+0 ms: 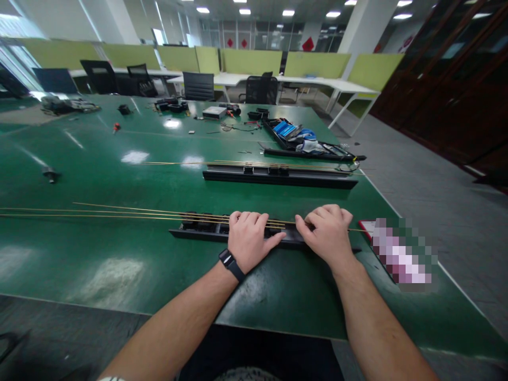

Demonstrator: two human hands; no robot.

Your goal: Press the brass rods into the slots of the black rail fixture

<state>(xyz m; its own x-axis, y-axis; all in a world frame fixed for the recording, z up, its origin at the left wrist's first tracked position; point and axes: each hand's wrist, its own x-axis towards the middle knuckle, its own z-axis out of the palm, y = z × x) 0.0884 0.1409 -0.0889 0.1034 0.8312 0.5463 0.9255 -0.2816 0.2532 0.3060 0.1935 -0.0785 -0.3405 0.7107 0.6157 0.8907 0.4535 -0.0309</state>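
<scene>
A long black channel rail (216, 236) lies crosswise on the green table, with black blocks inside it. Several thin brass-coloured rods (130, 213) run along its top and stick out far to the left. My left hand (248, 241), with a watch on the wrist, lies over the rail and rods; its fingers bend over the far side and the thumb stretches right along the rail. Near the rail's right end, my right hand (327, 230) is closed with curled fingers around a thin rod, which shows again to its right. Both palms hide part of the rail.
A second black rail (280, 177) with rods on top lies farther back. Behind it is a black tray (278, 135) with blue items and cables. A red-edged, blurred-out object (367, 225) lies at right. A small dark part (50, 174) sits at left. Table edges run near and right.
</scene>
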